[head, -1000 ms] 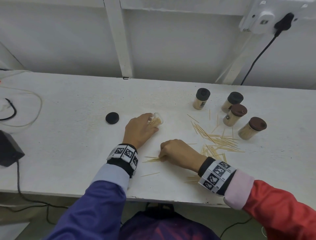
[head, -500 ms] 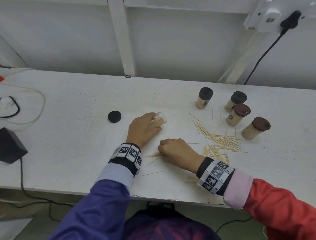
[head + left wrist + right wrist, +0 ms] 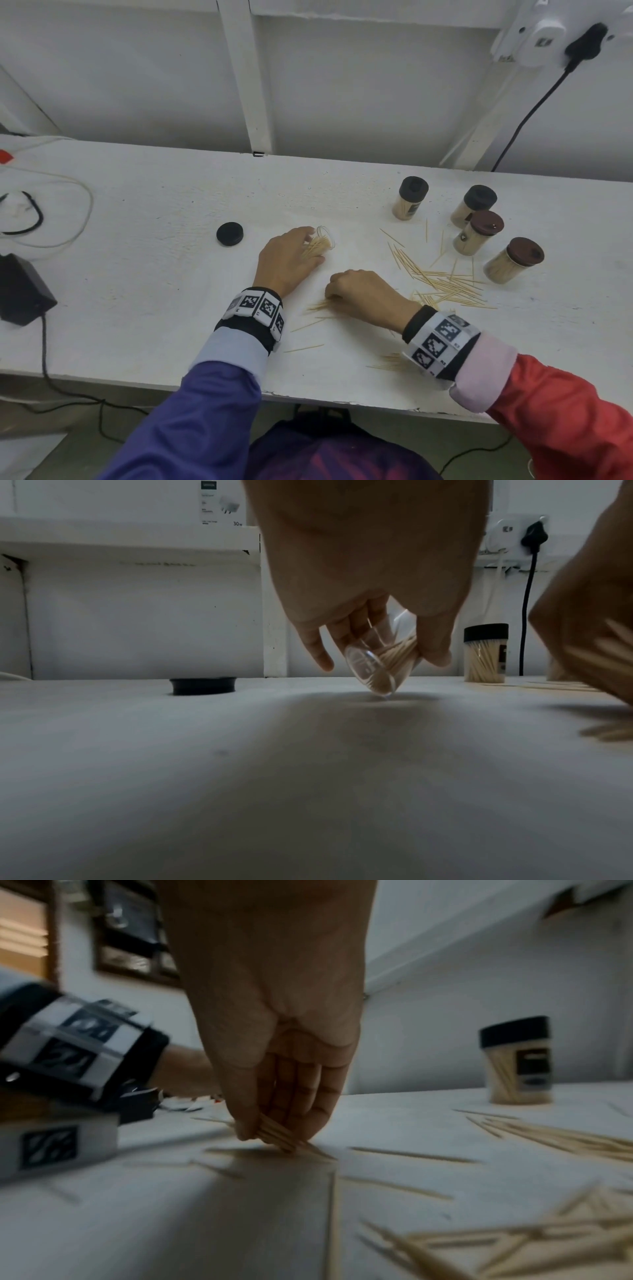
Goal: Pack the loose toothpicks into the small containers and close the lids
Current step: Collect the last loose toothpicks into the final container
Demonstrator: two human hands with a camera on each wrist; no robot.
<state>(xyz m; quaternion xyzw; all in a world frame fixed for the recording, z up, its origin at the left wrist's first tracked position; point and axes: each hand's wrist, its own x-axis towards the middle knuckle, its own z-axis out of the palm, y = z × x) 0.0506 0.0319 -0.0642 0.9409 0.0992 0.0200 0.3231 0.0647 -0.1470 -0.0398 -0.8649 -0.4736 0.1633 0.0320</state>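
Currently, the scene is recorded as follows.

Left hand: the left hand is curled round a clear open container, which is held tilted with its lower edge on the white table; toothpicks are seen inside it.

Right hand: the right hand is lowered to the table just beside the left, and a small bundle of toothpicks is pinched between thumb and fingers, its tips touching the surface.

Loose toothpicks: a scattered pile is spread on the table to the right of the right hand, between it and the closed jars; a few strays are left near the wrists and the front edge.

Lid: a black lid is laid flat on the table, left of the held container and apart from it.

Closed containers: four filled jars are stood upright at the right rear, two with black caps and two with brown caps.

Surroundings: a black adapter and cables are placed at the left end; a wall socket with a black plug is mounted above.
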